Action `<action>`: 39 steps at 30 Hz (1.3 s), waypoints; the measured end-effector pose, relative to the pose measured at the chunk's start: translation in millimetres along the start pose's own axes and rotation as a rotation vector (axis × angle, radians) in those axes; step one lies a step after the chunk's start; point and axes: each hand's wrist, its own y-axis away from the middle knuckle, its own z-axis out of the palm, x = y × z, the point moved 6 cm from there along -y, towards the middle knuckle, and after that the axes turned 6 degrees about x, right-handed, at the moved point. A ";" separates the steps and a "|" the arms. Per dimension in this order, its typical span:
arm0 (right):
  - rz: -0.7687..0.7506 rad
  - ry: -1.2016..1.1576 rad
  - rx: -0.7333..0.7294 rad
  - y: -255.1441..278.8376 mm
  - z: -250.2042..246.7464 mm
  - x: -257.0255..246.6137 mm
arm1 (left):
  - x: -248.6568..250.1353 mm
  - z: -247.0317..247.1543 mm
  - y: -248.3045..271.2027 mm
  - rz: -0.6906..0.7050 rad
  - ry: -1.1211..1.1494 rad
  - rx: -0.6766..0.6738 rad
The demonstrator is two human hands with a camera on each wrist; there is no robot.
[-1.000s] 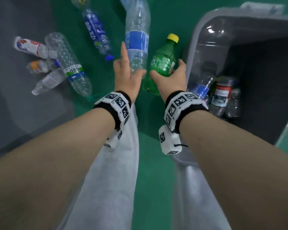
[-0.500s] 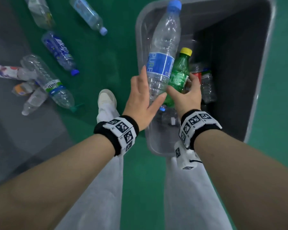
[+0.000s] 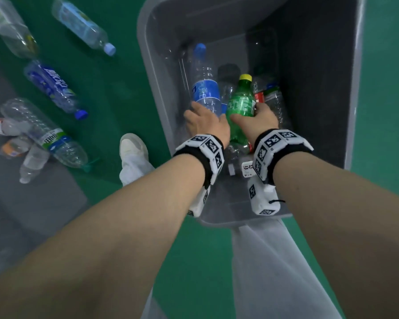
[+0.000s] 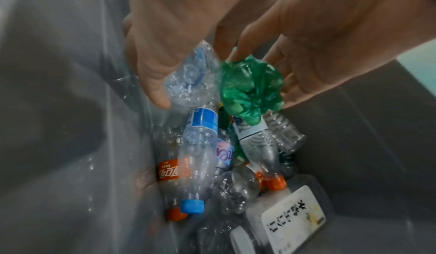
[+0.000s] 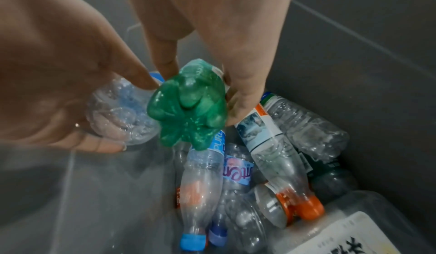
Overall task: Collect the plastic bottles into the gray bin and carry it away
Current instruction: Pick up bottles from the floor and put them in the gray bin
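**Over the bin, two bottles about to drop**

Inside the gray bin, near its left wall: both hands lowered past the rim, each with one bottle. Left hand wrapped around the lower body of the clear bottle, blue label and blue cap pointing toward the far end. Right hand wrapped around the green bottle, yellow cap up and away. Seen from the wrists, fingers curled loosely round each base, thumb opposite, neither hand spread wide: left fingers along the clear bottle's ribbed bottom, right fingers beside the green one's lobed bottom. Both bottles held above the pile, not yet resting on it; the two side by side, close enough to touch or nearly so.

Progress, judged from the scene: partway. Already at the bin's bottom, a heap of collected bottles, with orange and blue caps, plus a white-labelled container at the near end. Left to gather on the green floor outside the bin's left wall: at least five or six bottles, several clustered at the floor's left edge where a gray mat begins. After release of this pair, more trips needed, then the lift and carry of the bin, not yet begun.
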 end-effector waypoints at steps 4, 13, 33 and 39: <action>-0.035 -0.001 0.003 -26.8 15.2 -5.3 | 1.9 16.3 -29.0 -0.007 -0.079 0.031; -0.091 0.027 -0.012 -37.9 40.7 -6.2 | -6.8 24.0 -54.4 0.063 -0.254 0.028; -0.208 0.021 0.060 79.0 50.2 -82.7 | -17.0 -95.1 -21.9 0.245 0.144 -0.095; -0.224 -0.020 0.021 122.5 108.2 -122.6 | -71.3 -161.8 -49.1 0.198 0.234 -0.074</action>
